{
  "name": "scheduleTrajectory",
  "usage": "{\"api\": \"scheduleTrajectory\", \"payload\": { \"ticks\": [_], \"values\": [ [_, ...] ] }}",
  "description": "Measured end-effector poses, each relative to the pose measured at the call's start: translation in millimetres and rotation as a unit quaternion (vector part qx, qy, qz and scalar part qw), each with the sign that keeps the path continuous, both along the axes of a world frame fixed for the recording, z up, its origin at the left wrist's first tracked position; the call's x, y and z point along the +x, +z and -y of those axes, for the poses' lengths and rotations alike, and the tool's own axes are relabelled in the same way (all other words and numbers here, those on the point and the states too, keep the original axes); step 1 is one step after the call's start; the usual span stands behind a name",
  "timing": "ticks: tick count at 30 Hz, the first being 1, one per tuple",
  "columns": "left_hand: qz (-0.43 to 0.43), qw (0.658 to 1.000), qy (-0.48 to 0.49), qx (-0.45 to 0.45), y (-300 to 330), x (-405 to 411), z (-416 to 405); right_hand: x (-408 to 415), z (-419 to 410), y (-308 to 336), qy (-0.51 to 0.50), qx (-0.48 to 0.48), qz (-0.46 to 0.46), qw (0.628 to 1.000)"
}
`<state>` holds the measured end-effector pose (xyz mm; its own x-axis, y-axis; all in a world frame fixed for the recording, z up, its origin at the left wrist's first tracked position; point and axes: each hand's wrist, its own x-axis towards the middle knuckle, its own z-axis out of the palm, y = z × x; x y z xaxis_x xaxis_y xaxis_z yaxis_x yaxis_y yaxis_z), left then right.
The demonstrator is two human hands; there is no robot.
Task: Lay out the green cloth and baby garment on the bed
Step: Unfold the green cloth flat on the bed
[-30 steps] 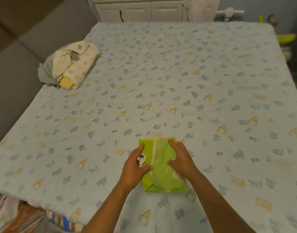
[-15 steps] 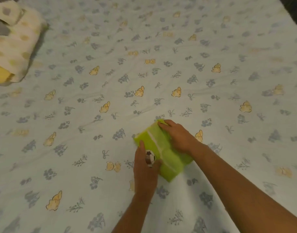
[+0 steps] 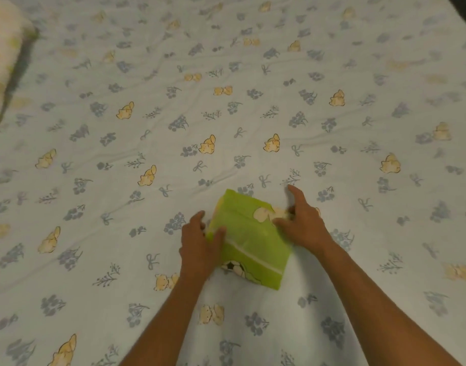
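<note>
A folded green cloth (image 3: 249,233) with a white stripe and a football print lies near the front middle of the bed (image 3: 226,101). My left hand (image 3: 200,244) grips its left edge, thumb on top of the fabric. My right hand (image 3: 302,223) pinches the cloth's right upper corner, with the index finger stretched out over the sheet. A top flap of the cloth is lifted and partly turned. At the far left edge lies a bundle of pale spotted baby clothes (image 3: 2,64), only partly in view.
The bed is covered by a light blue sheet printed with yellow bears and blue flowers, slightly wrinkled. A dark strip (image 3: 464,6) past the bed's far right corner shows at the top right.
The view has moved closer to the cloth. Both hands shifted from pressing flat on the folded cloth to gripping its left and right edges, and a flap has come up.
</note>
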<state>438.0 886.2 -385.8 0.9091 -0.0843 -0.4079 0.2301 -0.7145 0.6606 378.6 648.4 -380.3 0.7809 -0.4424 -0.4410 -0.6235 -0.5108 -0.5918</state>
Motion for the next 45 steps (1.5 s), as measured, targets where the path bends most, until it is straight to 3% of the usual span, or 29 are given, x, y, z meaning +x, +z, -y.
{"api": "scheduleTrajectory", "payload": {
  "ticks": [6,11,12,14,16,17,19,22,26,31,35,38,40,45],
  "values": [
    [-0.086,0.992,-0.092,-0.010,-5,29,1,-1,5,-6,-0.017,0.055,-0.001,0.998],
    [-0.103,0.995,0.019,0.007,-5,4,-1,39,-2,-2,-0.012,0.035,0.094,0.995],
    [-0.078,0.996,0.034,0.017,-3,3,-1,43,-4,-1,0.001,0.011,0.109,0.994],
    [0.051,0.996,0.008,0.070,-2,10,0,41,-6,-1,0.022,-0.065,0.134,0.989],
    [0.166,0.979,-0.077,0.091,0,23,3,31,-8,-2,0.053,-0.117,0.157,0.979],
    [0.182,0.972,-0.130,0.074,0,31,4,25,-9,-3,0.079,-0.124,0.148,0.978],
    [0.159,0.959,-0.231,0.052,-1,43,6,16,-9,-5,0.122,-0.115,0.092,0.981],
    [0.126,0.938,-0.308,0.099,-7,52,5,13,-9,-9,0.134,-0.094,0.034,0.986],
    [0.113,0.944,-0.275,0.144,-11,56,5,19,-11,-5,0.058,-0.001,0.018,0.998],
    [0.117,0.945,-0.270,0.145,-7,51,-3,9,-8,4,0.054,0.031,0.061,0.996],
    [0.184,0.941,-0.267,0.101,5,39,-5,-13,-8,18,0.049,0.099,0.102,0.989],
    [0.089,0.964,-0.252,-0.012,21,19,-16,-36,-9,26,0.061,0.168,0.093,0.980],
    [0.006,0.959,-0.274,-0.066,35,-1,-28,-56,-8,31,0.096,0.200,0.053,0.974],
    [-0.093,0.925,-0.368,-0.033,44,-56,-53,-103,-12,32,0.193,0.176,-0.075,0.962]
  ]
}}
